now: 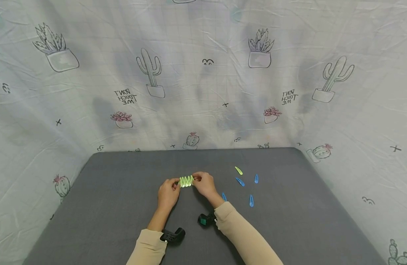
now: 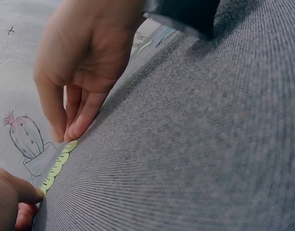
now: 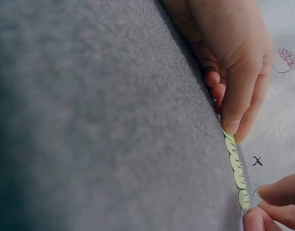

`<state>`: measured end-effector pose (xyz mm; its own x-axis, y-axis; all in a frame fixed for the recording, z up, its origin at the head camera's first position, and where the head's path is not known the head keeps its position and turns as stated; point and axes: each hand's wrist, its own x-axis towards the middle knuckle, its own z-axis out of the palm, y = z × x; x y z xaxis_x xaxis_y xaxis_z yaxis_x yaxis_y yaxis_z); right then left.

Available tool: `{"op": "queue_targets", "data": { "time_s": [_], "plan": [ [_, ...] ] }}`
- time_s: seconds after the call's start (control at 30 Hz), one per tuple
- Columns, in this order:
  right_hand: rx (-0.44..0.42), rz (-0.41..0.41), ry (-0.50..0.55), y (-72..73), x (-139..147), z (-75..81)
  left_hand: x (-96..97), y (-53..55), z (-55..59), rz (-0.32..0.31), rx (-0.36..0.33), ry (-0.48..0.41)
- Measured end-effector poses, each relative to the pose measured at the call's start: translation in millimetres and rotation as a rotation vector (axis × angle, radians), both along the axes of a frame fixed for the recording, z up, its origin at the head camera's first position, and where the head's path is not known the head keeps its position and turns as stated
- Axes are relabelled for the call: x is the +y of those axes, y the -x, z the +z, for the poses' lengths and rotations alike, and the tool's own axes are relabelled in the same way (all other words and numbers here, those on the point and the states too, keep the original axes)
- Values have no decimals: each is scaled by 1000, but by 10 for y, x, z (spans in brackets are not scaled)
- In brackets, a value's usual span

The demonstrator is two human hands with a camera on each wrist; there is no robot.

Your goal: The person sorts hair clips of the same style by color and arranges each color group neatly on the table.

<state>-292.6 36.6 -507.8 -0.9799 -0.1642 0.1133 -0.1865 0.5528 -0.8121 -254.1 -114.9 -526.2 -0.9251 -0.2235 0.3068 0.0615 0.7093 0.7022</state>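
Note:
A short row of yellow-green snap hair clips [image 1: 185, 181] lies side by side on the grey cloth, the clips touching or overlapping. At the row's left end my left hand [image 1: 168, 194] pinches the end clip between thumb and forefinger, as the right wrist view also shows with the left hand [image 3: 238, 67]. My right hand [image 1: 206, 184] has its thumb and fingertips around the clip at the right end. The left wrist view shows that right hand [image 2: 87, 62] coming down on the row [image 2: 56, 168]. The fingertips partly hide both end clips.
Right of my right arm lie a loose yellow-green clip [image 1: 238, 170] and several blue clips [image 1: 251, 200]; one blue clip [image 1: 224, 197] is partly hidden by the forearm. Grey cloth [image 1: 117, 206] covers the table. A cactus-print curtain [image 1: 190, 110] surrounds its back and sides.

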Motion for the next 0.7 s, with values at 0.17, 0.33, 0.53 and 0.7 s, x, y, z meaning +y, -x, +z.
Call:
{"op": "queue_targets", "data": {
  "time_s": [0.17,0.33,0.53,0.7],
  "plan": [
    [-20,28,75,-27,93,-16,2,-9,6,-5,13,14],
    [-32,85,138,-45,219,18,7,-23,20,-9,22,15],
    [-30,187,202,-97,410,146,6,-25,14,-13,25,9],
    [-63,283,243,-242,605,402,4,-27,5,-10,30,10]
  ]
}}
